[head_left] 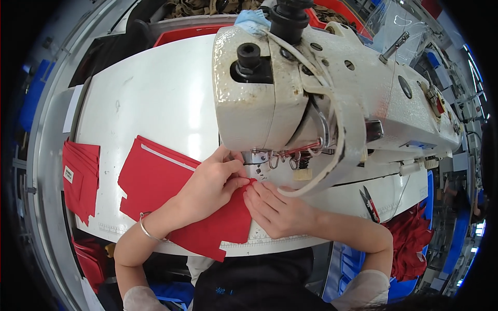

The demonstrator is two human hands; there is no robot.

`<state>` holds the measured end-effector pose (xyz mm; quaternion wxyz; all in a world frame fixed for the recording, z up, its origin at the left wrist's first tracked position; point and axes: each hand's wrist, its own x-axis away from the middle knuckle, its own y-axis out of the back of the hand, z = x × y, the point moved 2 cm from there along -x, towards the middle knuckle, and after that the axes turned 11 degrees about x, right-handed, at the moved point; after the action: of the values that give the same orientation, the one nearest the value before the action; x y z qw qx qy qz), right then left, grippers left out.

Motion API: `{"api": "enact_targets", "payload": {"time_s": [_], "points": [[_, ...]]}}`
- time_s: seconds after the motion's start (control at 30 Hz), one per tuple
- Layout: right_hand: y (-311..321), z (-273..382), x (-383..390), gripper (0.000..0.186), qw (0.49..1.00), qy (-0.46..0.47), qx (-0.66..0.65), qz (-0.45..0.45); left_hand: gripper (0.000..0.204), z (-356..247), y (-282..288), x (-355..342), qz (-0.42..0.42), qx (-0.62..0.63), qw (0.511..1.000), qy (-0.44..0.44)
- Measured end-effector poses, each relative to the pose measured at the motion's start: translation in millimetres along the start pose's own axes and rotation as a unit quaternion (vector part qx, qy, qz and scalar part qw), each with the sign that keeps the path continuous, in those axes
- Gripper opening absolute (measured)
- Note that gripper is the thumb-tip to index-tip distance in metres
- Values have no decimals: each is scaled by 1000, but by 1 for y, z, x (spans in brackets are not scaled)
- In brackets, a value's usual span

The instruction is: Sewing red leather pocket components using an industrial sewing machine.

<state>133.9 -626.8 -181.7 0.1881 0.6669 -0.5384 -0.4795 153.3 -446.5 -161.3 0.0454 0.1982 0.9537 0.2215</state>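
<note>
Just in front of the needle area of a white sewing machine (249, 103), both my hands pinch the edge of a red fabric piece (223, 228). My left hand (215, 181) is closed, thumb and fingertips on the cloth's upper edge. Close beside it, my right hand (277, 207) has its fingertips pressed on the same edge, thumb side near the left thumb. The cloth lies over the table's front edge, with a notched corner hanging down. Under my left wrist rests a stack of red fabric pieces (150, 173) with a pale strip along its top edge.
Another red fabric stack (83, 179), bearing a white label, lies at the table's left edge. Thread snips (370, 205) with dark handles lie right of my right hand. A blue bin (425, 243) holds crumpled red cloth (410, 243). The white table (150, 98) spreads left of the machine.
</note>
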Motion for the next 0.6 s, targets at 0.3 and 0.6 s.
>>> {"api": "enact_targets", "payload": {"time_s": [0.3, 0.6], "points": [[-3, 4, 4, 39, 997, -55, -41, 38, 6, 4, 0, 7, -42, 42, 997, 40], [-2, 5, 3, 37, 995, -81, -65, 11, 7, 8, -1, 5, -52, -1, 998, 17]]}}
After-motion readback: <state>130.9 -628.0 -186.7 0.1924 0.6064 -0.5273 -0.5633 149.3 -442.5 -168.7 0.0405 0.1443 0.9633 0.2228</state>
